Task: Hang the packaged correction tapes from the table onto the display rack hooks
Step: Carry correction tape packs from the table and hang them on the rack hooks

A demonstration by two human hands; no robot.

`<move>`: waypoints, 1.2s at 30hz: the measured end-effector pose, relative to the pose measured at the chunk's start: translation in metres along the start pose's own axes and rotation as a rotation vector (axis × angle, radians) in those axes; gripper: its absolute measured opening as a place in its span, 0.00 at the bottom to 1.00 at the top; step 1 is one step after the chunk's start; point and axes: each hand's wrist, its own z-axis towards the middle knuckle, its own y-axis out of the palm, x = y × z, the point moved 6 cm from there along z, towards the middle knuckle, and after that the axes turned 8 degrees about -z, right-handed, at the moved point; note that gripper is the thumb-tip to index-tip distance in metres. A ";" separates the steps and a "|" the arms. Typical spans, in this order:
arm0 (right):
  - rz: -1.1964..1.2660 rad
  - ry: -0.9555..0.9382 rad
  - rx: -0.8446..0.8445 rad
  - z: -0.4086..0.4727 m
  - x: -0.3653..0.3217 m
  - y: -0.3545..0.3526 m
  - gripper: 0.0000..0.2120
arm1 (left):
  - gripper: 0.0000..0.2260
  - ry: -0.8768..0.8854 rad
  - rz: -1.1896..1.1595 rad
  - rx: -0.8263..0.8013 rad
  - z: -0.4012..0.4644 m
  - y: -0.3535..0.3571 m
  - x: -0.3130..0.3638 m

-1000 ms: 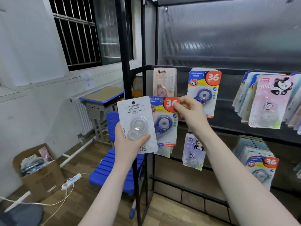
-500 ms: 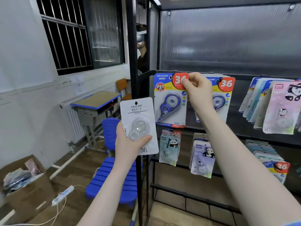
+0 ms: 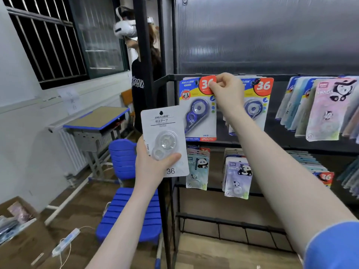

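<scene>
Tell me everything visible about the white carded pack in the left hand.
The white pack is a flat white card with a dark hang hole at the top, printed text beneath it, a clear blister over a see-through dispenser, and "36" near the bottom. It stands upright, slightly tilted. The left hand grips its lower edge, thumb across the front.

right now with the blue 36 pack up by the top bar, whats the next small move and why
Probably ease the blue pack onto the top-row hook and let go. The right hand pinches its top corner level with the top bar, beside the hung stack; whether the hole has caught is unclear. The left hand holds the white pack, waiting.
</scene>
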 end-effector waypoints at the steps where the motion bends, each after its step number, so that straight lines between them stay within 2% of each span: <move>1: -0.029 -0.019 -0.004 0.001 -0.001 0.001 0.04 | 0.36 -0.004 -0.007 0.002 0.000 0.002 0.001; 12: -0.311 -0.081 -0.036 0.019 0.010 0.009 0.07 | 0.33 0.039 0.026 0.044 0.005 0.038 0.003; 18: -0.336 -0.080 -0.029 0.027 0.020 0.019 0.09 | 0.28 0.062 0.050 0.021 0.017 0.046 -0.005; 25: -0.227 -0.233 0.104 -0.008 0.028 0.003 0.08 | 0.34 0.141 0.020 0.024 0.032 0.049 0.004; 31: -0.298 -0.284 0.213 -0.050 0.050 -0.014 0.09 | 0.22 0.174 0.007 0.037 0.047 0.058 0.007; 36: -0.485 -0.300 0.271 -0.080 0.071 -0.018 0.08 | 0.22 0.186 -0.027 0.052 0.059 0.067 0.015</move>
